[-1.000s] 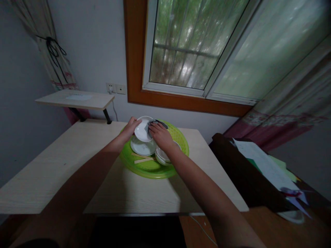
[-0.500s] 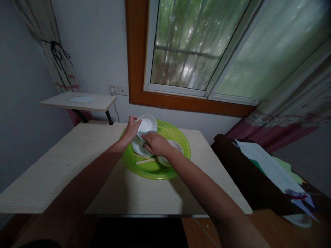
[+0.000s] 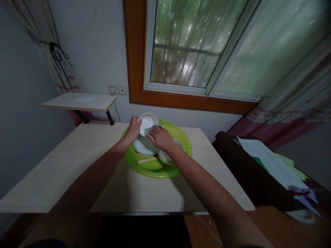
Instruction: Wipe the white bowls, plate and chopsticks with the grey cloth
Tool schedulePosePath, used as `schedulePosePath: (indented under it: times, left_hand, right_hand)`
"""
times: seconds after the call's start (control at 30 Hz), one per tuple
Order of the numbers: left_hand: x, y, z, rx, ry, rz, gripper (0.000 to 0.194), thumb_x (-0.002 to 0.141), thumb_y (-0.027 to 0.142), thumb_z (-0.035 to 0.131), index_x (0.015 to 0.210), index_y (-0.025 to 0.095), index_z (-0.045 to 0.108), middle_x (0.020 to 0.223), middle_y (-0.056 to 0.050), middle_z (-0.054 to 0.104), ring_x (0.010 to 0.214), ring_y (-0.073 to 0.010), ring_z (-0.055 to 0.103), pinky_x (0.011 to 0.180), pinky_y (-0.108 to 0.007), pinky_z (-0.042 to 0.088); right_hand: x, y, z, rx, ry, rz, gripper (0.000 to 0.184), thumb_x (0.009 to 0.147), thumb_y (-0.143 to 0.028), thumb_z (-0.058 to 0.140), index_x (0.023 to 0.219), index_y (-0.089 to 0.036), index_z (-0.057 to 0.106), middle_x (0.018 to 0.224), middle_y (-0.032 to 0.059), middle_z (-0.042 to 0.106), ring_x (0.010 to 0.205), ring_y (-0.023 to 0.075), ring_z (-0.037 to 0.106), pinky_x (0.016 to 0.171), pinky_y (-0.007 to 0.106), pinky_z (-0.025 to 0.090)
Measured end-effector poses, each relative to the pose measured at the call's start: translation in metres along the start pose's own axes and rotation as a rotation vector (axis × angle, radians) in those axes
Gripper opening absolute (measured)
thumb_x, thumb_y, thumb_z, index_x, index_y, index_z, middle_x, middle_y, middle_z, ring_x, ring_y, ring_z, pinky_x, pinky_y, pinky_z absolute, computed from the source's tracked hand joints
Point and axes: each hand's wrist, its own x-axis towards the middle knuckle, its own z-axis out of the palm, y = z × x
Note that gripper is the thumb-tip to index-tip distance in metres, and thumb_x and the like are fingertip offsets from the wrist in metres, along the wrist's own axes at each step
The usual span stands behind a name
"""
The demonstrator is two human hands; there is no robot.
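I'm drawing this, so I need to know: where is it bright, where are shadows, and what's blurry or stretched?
Head view: the room is dim, the window brightest; head view: shadows darken the front of the table; head view: the greenery outside looks smeary, the cloth at the right hand is hard to make out, and things seem stretched near the edges.

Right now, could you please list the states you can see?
Round white bowl: tilted in left hand
Grey cloth: bunched in right hand
Flat white plate: lying in round green plastic tray
Pale wooden chopsticks: lying loose
Stacked white bowls: upright
Pale left floral curtain: tied back
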Motion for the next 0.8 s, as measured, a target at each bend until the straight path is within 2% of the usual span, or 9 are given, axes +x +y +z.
schedulePosePath:
  times: [0.17, 0.27, 0.4, 0.53, 0.63, 0.8]
  left_hand:
    - [-0.003, 0.002, -0.001, 0.048, -0.039, 0.048, 0.033, 0.097, 0.037, 0.043, 0.126, 0.022, 0.050, 0.132, -0.013, 0.055, 0.130, -0.0247, 0.047, 0.114, -0.041, 0.034]
    - [-0.006, 0.005, -0.003, 0.075, -0.055, 0.087, 0.037, 0.099, 0.038, 0.040, 0.131, 0.022, 0.049, 0.137, -0.014, 0.053, 0.133, -0.0253, 0.044, 0.116, -0.042, 0.031]
    - [-0.007, 0.005, -0.003, 0.083, -0.083, 0.121, 0.039, 0.099, 0.040, 0.040, 0.134, 0.024, 0.048, 0.141, -0.012, 0.051, 0.136, -0.0233, 0.042, 0.118, -0.040, 0.028]
    - [-0.006, 0.002, -0.001, 0.050, -0.098, 0.107, 0.040, 0.099, 0.041, 0.042, 0.134, 0.024, 0.049, 0.141, -0.011, 0.051, 0.138, -0.0223, 0.041, 0.119, -0.039, 0.027]
    - [-0.006, 0.001, -0.001, 0.036, -0.087, 0.092, 0.041, 0.099, 0.043, 0.041, 0.134, 0.024, 0.048, 0.141, -0.012, 0.051, 0.137, -0.0229, 0.042, 0.119, -0.039, 0.028]
    - [-0.007, 0.002, -0.002, 0.052, -0.080, 0.067, 0.043, 0.099, 0.046, 0.040, 0.133, 0.022, 0.048, 0.138, -0.013, 0.052, 0.135, -0.0249, 0.042, 0.117, -0.042, 0.029]
  right_hand:
    - [-0.003, 0.004, 0.003, -0.063, 0.081, 0.060, 0.051, 0.105, -0.048, 0.037, 0.122, -0.011, 0.069, 0.137, 0.0168, 0.063, 0.137, 0.0283, 0.047, 0.112, 0.046, 0.032]
    - [-0.003, 0.001, 0.005, -0.016, 0.031, 0.031, 0.052, 0.105, -0.048, 0.038, 0.122, -0.011, 0.069, 0.130, 0.0171, 0.067, 0.130, 0.0285, 0.053, 0.110, 0.045, 0.035]
    - [-0.002, -0.004, 0.007, 0.162, -0.059, -0.091, 0.052, 0.104, -0.048, 0.040, 0.128, -0.010, 0.065, 0.127, 0.0175, 0.068, 0.119, 0.0259, 0.061, 0.107, 0.039, 0.041]
    - [-0.001, -0.004, 0.012, 0.395, -0.032, -0.159, 0.058, 0.100, -0.046, 0.051, 0.144, -0.008, 0.049, 0.141, 0.0192, 0.059, 0.130, 0.0259, 0.055, 0.111, 0.038, 0.040]
    - [0.000, -0.002, 0.016, 0.505, -0.010, -0.172, 0.060, 0.099, -0.041, 0.053, 0.149, -0.010, 0.043, 0.148, 0.0182, 0.053, 0.136, 0.0250, 0.050, 0.114, 0.039, 0.038]
    - [0.001, 0.002, 0.016, 0.428, -0.065, -0.102, 0.048, 0.102, -0.036, 0.047, 0.143, -0.011, 0.052, 0.140, 0.0157, 0.060, 0.127, 0.0232, 0.058, 0.111, 0.037, 0.040]
